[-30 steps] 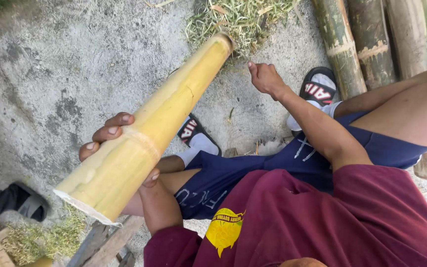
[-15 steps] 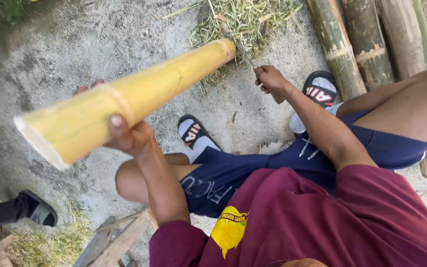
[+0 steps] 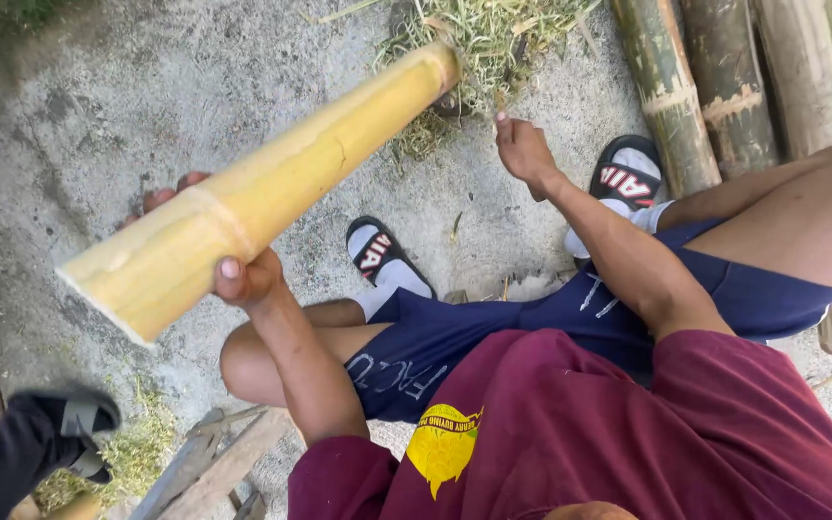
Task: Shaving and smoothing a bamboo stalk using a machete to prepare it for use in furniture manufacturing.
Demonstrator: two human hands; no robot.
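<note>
Head view: a peeled yellow bamboo pole [image 3: 262, 188] is gripped near its cut near end by the left hand [image 3: 219, 260], fingers wrapped under, thumb on top. Its far end rests on the ground by grass scraps [image 3: 479, 39]. The right hand [image 3: 524, 149] is loosely open, empty, hovering just beside the pole. For control, the far end is best kept grounded and the free hand brought on. Green poles [image 3: 715, 87] lie to the right.
</note>
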